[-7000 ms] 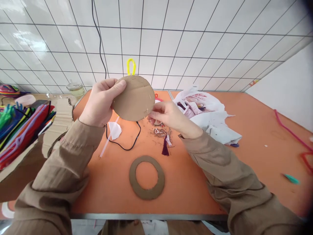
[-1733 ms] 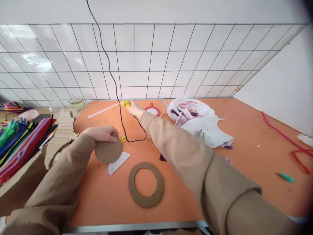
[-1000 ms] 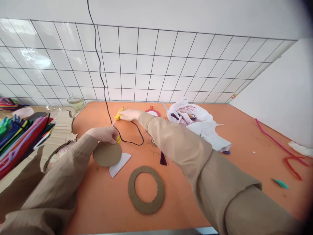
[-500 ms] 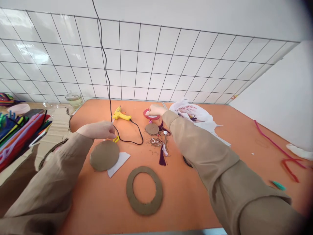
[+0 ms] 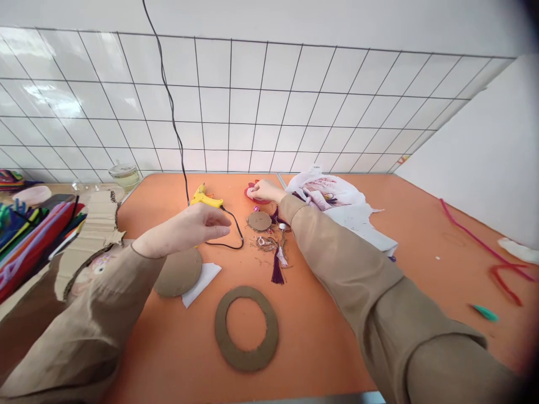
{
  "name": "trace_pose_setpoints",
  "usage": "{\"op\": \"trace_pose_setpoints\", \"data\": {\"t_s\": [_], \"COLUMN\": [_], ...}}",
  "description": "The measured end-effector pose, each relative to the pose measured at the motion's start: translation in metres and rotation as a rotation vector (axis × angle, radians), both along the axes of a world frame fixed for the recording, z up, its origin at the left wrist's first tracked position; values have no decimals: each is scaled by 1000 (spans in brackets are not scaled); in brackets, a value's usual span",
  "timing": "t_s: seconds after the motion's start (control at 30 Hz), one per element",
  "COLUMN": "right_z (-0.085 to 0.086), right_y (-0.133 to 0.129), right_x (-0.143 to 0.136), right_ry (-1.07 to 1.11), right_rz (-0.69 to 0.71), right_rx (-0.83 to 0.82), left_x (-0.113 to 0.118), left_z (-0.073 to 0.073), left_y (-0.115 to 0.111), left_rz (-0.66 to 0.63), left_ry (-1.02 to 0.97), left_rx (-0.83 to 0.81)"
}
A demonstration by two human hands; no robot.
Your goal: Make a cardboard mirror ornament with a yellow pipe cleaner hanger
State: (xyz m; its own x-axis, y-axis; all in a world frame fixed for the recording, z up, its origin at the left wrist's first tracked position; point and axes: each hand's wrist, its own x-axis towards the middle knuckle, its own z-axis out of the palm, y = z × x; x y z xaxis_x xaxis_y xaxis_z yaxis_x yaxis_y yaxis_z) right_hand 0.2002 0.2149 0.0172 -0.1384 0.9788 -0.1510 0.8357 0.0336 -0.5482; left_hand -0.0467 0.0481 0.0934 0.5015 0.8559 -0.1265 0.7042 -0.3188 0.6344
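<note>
At the far side of the table, my right hand [image 5: 266, 191] is closed, its fingertips on a red round piece [image 5: 251, 192] with a pale middle, partly hidden by the hand. My left hand [image 5: 189, 227] hovers with fingers stretched forward and thumb a little apart, nothing in it. Beneath it lies a round cardboard disc [image 5: 179, 275], overlapping a white paper scrap [image 5: 202, 285]. Behind the left hand rests a yellow glue gun [image 5: 206, 197] with a black cord. A small cardboard disc [image 5: 259, 221] lies just in front of my right hand. Nearer me is a cardboard ring [image 5: 222, 336].
A purple tassel [image 5: 277, 270] and scraps lie mid-table. A crumpled white plastic bag [image 5: 337, 196] sits right of my right hand. Pipe cleaners [image 5: 37, 241] and torn cardboard [image 5: 90, 230] are at left. A glass jar [image 5: 125, 175] stands behind; a green feather-like piece [image 5: 485, 312] lies right.
My left hand has moved right and toward me, away from the yellow loop by the cardboard disc, its fingers extending. My right hand stays at the red piece, which now appears tilted. The view has shifted slightly.
</note>
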Motion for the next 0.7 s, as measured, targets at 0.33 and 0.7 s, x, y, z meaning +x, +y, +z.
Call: {"op": "trace_pose_setpoints", "data": {"t_s": [0.33, 0.7], "right_z": [4, 25], "right_y": [-19, -72], "right_x": [12, -14], "right_ry": [534, 613], "right_rz": [4, 245], "right_rx": [99, 367], "left_x": [28, 50], "left_z": [-10, -33], "left_y": [22, 53], "left_rz": [231, 325], "left_ry": [-435, -982], "left_rx": [-215, -288]}}
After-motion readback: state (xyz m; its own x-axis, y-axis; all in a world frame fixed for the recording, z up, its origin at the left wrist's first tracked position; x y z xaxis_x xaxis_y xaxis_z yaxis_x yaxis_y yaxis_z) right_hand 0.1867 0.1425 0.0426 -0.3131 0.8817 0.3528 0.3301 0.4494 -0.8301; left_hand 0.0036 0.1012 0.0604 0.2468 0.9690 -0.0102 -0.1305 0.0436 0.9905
